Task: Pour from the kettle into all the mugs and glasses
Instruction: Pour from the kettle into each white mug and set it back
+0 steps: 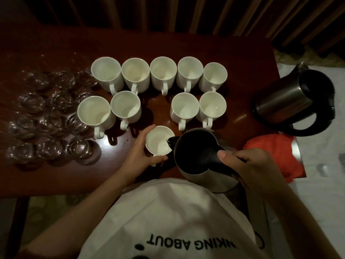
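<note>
My right hand [248, 165] grips the black handle of a steel kettle [196, 156], lid open, tilted left with its spout over a white mug [158, 141]. My left hand [141, 154] holds that mug at its left side and near rim. Several more white mugs stand in two rows behind it, such as one at the back left [106, 71] and one at the front right [212, 104]. Several clear glasses [52, 116] crowd the table's left part.
A second steel kettle [295, 101] with a black handle stands at the table's right edge. An orange cloth [274, 152] lies at the near right corner. The dark wooden table [186, 43] ends at a slatted wall behind. A white surface lies to the right.
</note>
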A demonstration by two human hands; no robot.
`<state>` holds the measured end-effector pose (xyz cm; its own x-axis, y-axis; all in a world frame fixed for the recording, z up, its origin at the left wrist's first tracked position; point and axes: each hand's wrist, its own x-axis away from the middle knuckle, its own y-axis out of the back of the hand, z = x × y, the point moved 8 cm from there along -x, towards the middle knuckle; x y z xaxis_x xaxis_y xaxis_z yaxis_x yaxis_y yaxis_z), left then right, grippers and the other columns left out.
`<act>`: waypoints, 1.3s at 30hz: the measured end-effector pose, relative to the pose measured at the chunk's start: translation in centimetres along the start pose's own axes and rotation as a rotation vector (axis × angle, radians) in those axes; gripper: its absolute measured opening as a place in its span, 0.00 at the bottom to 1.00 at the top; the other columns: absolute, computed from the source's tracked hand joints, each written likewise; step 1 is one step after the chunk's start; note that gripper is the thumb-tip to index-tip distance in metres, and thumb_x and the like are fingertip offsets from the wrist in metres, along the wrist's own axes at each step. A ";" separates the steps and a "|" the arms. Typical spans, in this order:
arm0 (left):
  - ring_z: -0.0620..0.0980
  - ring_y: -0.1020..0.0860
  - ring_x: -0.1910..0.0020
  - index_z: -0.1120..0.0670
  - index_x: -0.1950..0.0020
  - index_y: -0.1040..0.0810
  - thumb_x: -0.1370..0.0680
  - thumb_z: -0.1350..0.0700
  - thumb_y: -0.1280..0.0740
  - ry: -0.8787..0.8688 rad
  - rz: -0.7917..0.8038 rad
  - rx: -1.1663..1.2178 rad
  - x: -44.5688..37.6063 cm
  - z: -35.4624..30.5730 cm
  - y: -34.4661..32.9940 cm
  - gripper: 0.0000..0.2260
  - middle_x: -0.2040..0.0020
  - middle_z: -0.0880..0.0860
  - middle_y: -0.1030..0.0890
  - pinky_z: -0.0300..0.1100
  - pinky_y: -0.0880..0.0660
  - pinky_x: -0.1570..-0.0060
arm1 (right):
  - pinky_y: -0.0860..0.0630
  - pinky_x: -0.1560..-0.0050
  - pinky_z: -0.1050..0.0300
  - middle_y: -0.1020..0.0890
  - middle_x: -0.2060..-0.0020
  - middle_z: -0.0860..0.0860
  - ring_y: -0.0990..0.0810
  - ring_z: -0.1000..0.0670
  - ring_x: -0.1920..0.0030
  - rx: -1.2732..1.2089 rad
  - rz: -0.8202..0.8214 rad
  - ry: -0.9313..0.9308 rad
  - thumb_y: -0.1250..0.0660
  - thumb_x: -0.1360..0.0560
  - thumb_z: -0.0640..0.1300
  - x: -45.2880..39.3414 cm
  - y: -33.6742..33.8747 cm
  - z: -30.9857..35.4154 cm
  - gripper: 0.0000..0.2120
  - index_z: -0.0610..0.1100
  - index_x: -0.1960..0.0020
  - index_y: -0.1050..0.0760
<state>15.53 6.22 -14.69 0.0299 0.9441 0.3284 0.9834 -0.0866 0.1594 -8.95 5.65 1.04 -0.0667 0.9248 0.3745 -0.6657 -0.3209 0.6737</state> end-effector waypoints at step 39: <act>0.44 0.31 0.32 0.37 0.29 0.36 0.40 0.48 0.21 -0.014 0.006 -0.012 0.0 -0.2 0.0 0.42 0.35 0.34 0.29 0.58 0.29 0.35 | 0.41 0.75 0.52 0.37 0.83 0.47 0.37 0.46 0.80 0.067 -0.013 0.032 0.35 0.34 0.59 -0.2 -0.1 0.5 0.31 0.32 0.77 0.36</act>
<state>15.51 6.20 -14.50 0.0387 0.9478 0.3165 0.9810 -0.0963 0.1682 -8.53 5.35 1.22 -0.0830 0.9348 0.3453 -0.6157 -0.3206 0.7198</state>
